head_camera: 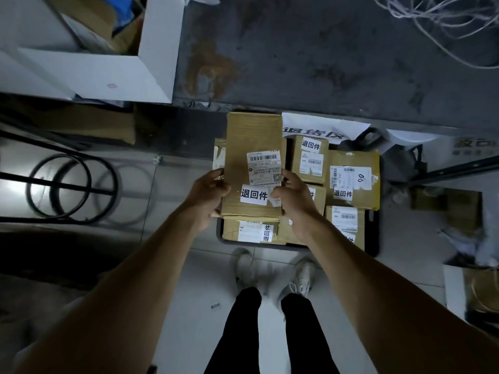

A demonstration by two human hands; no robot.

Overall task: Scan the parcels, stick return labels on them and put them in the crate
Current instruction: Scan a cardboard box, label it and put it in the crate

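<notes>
I hold a long brown cardboard parcel (pixel 252 139) over the dark crate (pixel 374 238) on the floor. The parcel carries a barcode label and a white return label (pixel 253 195) with black characters. My left hand (pixel 206 195) grips the parcel's left edge. My right hand (pixel 294 201) grips its right edge, with the thumb on the end of the return label. Several labelled brown parcels (pixel 353 179) lie in the crate under and beside the held one.
A white sign with large characters (pixel 324 125) lies behind the crate. An open white carton (pixel 108 74) stands at the upper left. Black rings (pixel 73 184) lie on the floor at left. More boxes (pixel 480 290) sit at the right. My feet (pixel 272 271) stand before the crate.
</notes>
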